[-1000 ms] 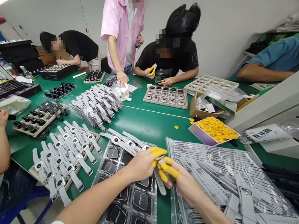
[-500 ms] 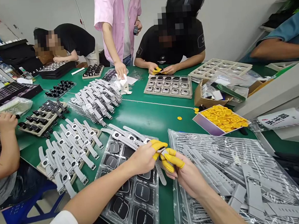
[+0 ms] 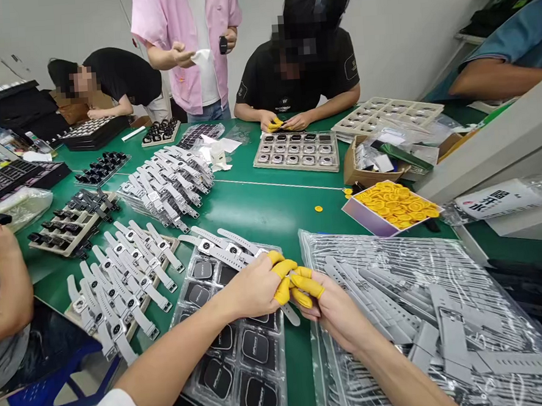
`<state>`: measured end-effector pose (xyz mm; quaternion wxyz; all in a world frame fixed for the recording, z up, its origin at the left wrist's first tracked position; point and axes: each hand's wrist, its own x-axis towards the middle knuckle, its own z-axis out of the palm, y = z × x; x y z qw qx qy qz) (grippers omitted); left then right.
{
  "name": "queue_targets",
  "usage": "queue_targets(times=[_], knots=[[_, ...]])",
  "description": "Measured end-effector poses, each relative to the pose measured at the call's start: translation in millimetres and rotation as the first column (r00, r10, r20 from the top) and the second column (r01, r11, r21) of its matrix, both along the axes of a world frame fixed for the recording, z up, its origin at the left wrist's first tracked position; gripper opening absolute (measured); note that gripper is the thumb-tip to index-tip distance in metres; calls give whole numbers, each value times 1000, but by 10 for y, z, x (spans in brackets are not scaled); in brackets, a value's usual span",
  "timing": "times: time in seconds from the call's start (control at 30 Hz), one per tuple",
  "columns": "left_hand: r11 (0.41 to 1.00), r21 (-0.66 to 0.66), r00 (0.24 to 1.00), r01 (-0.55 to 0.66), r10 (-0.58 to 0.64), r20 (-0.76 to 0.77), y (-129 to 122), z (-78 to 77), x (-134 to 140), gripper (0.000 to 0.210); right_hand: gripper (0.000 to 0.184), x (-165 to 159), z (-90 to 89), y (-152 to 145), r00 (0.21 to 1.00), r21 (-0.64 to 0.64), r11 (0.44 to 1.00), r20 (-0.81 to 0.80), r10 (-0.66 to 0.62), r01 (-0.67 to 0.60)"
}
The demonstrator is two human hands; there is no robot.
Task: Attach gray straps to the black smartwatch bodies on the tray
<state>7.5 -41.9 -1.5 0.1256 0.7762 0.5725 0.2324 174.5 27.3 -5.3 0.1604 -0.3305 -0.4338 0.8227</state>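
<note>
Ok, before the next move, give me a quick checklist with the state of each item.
1. Cots on left hand and right hand: ok, yellow on both.
2. Fingertips brought together: ok.
3. Grip firm: cannot tell; the fingers hide it.
4. Tray below left hand, apart from bag: ok, green table shows between.
5. Spare cots all in box: not ok, a loose cot lies on the table.

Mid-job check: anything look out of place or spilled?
Yes, slightly. One yellow finger cot lies alone on the green table, outside the box heaped with others. Loose grey straps also lie at mixed angles over neatly rowed bagged ones. I see no obvious damage.
</note>
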Motion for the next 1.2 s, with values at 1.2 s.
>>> queue_targets(times=[1.2], knots=[[995, -94, 997, -41, 34, -69, -103, 128, 7, 30, 34, -49, -16, 19, 993, -16, 993, -42, 114, -114]])
